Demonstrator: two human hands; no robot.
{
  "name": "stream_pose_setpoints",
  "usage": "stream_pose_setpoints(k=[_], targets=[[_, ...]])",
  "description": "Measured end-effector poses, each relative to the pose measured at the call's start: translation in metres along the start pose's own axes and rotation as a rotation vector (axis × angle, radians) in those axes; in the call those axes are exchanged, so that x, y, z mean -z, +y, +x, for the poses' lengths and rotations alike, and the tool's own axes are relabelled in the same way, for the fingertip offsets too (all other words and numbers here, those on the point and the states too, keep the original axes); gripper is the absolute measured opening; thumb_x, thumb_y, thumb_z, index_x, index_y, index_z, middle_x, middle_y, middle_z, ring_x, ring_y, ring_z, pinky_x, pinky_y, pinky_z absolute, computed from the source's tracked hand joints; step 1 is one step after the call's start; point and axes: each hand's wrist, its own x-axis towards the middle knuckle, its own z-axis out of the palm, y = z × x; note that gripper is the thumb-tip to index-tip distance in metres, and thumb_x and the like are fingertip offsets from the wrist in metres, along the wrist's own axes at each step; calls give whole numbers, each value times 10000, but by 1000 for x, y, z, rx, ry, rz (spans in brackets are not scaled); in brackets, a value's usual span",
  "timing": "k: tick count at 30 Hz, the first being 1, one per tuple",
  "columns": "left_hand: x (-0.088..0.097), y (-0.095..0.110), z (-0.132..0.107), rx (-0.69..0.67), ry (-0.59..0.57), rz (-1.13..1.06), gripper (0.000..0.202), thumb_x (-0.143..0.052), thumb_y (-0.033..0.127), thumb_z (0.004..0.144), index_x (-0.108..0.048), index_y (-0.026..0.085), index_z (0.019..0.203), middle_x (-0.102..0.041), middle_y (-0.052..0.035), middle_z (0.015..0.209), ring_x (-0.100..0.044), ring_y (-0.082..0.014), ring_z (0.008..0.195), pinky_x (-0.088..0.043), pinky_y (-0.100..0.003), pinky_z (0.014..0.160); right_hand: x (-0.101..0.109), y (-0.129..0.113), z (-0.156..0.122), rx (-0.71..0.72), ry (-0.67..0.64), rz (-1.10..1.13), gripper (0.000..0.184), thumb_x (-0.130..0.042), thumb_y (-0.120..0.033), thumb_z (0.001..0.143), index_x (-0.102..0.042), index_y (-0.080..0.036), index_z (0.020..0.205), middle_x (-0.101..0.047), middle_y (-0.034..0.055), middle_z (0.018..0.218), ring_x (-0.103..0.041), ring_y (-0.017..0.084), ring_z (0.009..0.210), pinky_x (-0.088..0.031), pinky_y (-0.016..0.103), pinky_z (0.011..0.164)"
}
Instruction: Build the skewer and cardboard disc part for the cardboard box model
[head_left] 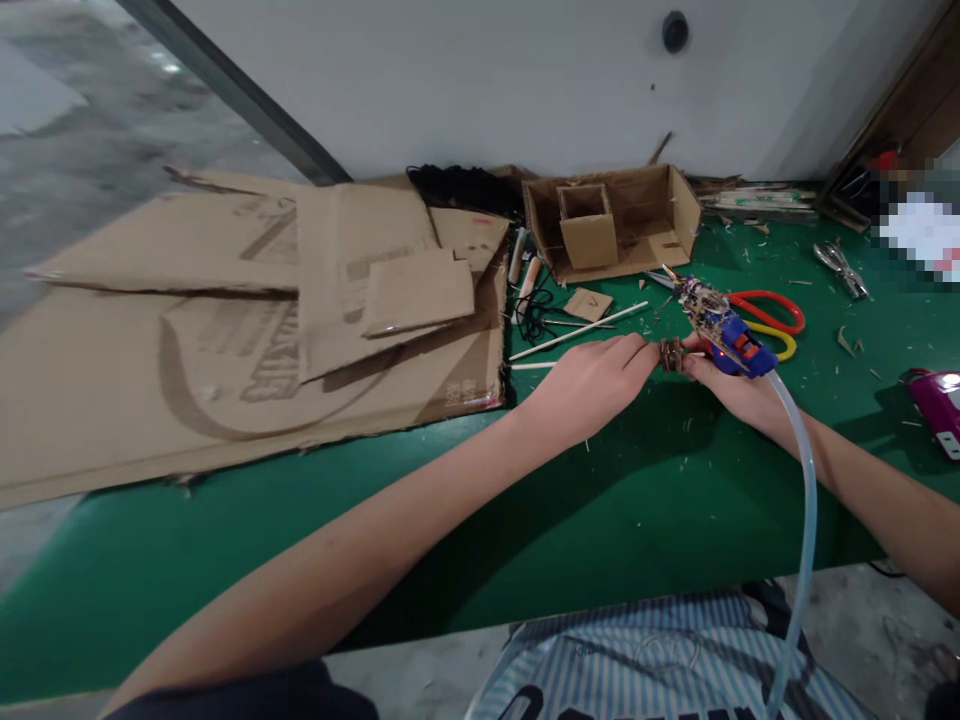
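Observation:
My left hand (pixel 600 385) is closed, its fingertips pinching a small brown coiled piece (pixel 671 354), apparently rolled cardboard. From the other side, my right hand (pixel 726 388) grips the same piece between thumb and fingers. A blue glue gun (pixel 739 340), its nozzle end crusted with debris, covers part of my right hand; I cannot tell whether that hand also supports it. From its rear, a long translucent glue stick (pixel 806 470) curves down toward my lap. Just behind the glue gun lie scissors with red and yellow handles (pixel 780 312).
Cardboard sheets (pixel 225 350) cover the green table's (pixel 570 530) left side. An open cardboard box (pixel 645 225) stands at the back wall. Thin sticks (pixel 577 332), black cord (pixel 534 315) and a cardboard square (pixel 588 304) lie nearby. Pliers (pixel 841 270) and a magenta device (pixel 937 405) are right.

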Motion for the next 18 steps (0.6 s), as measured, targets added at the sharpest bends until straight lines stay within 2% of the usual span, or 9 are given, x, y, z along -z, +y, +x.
stream_pose_setpoints(k=[2,7,18], targets=[[5,1,1,-38,15,15,245,-414,6,1011,-642,56,1086,-690,-86,833,-710,-205,723,-546,-299,587,1,-4,-2,3,-26,-26,343,-829,-506,754,-684,-254,936,-755,47,933,-745,255,928,-621,501,932],[9,2,2,-65,-45,53,282,-361,7,1029,-626,44,1118,-698,-106,852,-699,-200,726,-534,-295,567,2,-11,-6,32,-8,-82,324,-802,-487,778,-654,-261,958,-731,43,952,-724,249,934,-603,512,947],[5,7,3,-67,35,84,284,-367,4,1018,-648,38,1045,-700,-100,834,-691,-203,671,-534,-309,560,6,-4,-4,42,-19,-142,328,-807,-504,799,-675,-252,961,-751,58,1017,-708,253,988,-582,515,996]])
